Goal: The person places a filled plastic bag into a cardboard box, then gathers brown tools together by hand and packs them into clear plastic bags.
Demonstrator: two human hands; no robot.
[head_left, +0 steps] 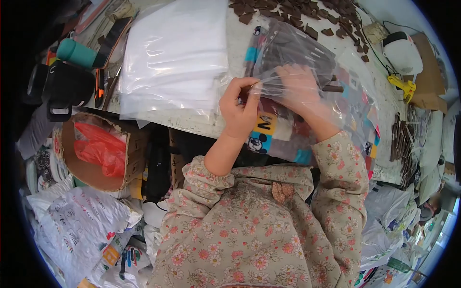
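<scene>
My left hand (240, 105) pinches the edge of a clear plastic bag (273, 89) between thumb and fingers. My right hand (300, 89) is under or inside the clear film, its fingers lying forward over a dark grey see-through area (300, 50) of plastic. Glare on the film blurs the fingertips. Dark brown sticks (333, 89) poke out just right of that hand. Beneath both hands spreads a colourful patchwork cloth (288, 137) with cartoon figures and letters. Left of my left hand lies a stack of clear plastic bags (173, 62).
Brown flat pieces (297, 14) lie scattered along the back of the table. A teal bottle (77, 53), a black mug (69, 86) and an orange cutter (99, 89) stand at the left. A yellow tool (403, 88) and several brown sticks (403, 144) are at the right.
</scene>
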